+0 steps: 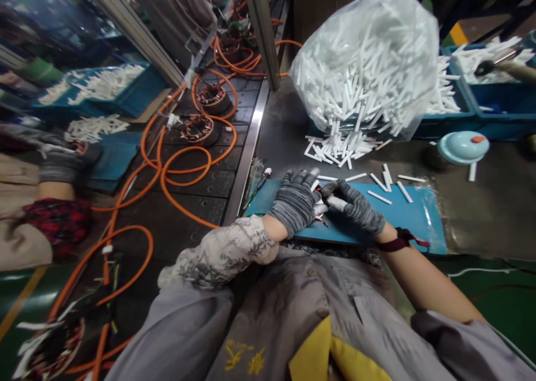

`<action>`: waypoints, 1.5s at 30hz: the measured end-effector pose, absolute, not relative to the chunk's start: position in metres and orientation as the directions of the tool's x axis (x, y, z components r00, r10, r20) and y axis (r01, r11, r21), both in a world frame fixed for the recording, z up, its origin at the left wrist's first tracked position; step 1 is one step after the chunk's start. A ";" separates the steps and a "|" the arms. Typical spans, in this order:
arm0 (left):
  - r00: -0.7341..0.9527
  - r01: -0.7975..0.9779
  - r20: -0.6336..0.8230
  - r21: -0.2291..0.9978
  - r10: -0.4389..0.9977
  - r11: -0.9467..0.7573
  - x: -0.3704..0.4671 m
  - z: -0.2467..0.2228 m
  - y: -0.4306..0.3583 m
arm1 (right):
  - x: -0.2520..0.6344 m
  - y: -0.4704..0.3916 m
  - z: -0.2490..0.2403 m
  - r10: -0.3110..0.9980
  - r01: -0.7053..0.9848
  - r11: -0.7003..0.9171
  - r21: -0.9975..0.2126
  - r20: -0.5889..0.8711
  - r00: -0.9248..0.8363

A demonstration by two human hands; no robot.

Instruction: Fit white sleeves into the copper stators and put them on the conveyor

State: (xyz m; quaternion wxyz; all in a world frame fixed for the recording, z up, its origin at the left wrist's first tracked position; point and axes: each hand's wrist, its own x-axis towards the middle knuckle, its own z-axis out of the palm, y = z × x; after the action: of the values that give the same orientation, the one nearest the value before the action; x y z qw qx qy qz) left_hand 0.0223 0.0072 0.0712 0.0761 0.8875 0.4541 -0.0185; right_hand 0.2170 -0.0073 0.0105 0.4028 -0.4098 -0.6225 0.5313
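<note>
My left hand, in a grey striped glove, is bent over a small part with dark red wires at the left of a blue mat. From the other side my right hand, gloved alike, closes its thumb and fingers on the same part. The gloves hide most of it, so its full shape does not show. White covers some of my fingertips. Short white tubes lie loose just beyond my hands. A lead with a white connector rests left of my left hand.
A clear bag of white tubes spills onto the bench behind the mat. Blue bins and a light blue lidded cup stand right. Left, a conveyor carries wound stators and orange cables. Across it, a co-worker's gloved hand works.
</note>
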 end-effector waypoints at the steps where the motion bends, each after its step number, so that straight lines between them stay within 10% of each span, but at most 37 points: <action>1: 0.569 0.820 -0.078 0.119 0.818 -0.559 0.023 0.070 0.007 | 0.218 -0.007 0.009 0.944 0.063 0.079 -0.995 0.055 -0.326; 12: 0.466 0.849 0.161 0.194 0.870 -0.491 -0.024 0.080 -0.024 | 0.217 0.002 0.019 0.762 0.380 0.630 -0.678 0.443 -0.472; 25: 0.521 0.521 0.130 0.734 0.844 -0.435 -0.060 0.055 -0.022 | 0.223 0.024 0.020 0.694 0.441 0.712 -0.546 0.452 -0.561; 32: 0.666 0.653 0.179 0.328 0.724 -0.682 -0.064 0.037 -0.020 | 0.256 0.011 0.019 0.882 0.584 0.470 -0.662 0.374 -0.287; 36: 0.644 0.720 0.226 0.145 0.731 -0.679 -0.053 0.016 -0.031 | 0.301 -0.008 0.008 0.953 0.835 0.240 -0.495 0.285 -0.105; 41: 0.510 0.807 0.380 0.098 0.771 -0.582 -0.024 0.007 -0.036 | 0.320 -0.020 -0.003 0.957 0.938 0.222 -0.266 0.242 -0.158; 45: 0.456 0.827 0.426 0.123 0.781 -0.549 -0.011 0.001 -0.032 | 0.288 -0.029 0.007 0.941 0.830 0.236 -0.506 0.333 -0.064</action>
State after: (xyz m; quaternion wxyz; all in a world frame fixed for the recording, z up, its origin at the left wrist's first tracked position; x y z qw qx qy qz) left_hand -0.0109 -0.0320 0.0009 -0.0508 0.8516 0.4720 0.2221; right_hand 0.2881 -0.0295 0.0067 0.3067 -0.6114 -0.7238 0.0906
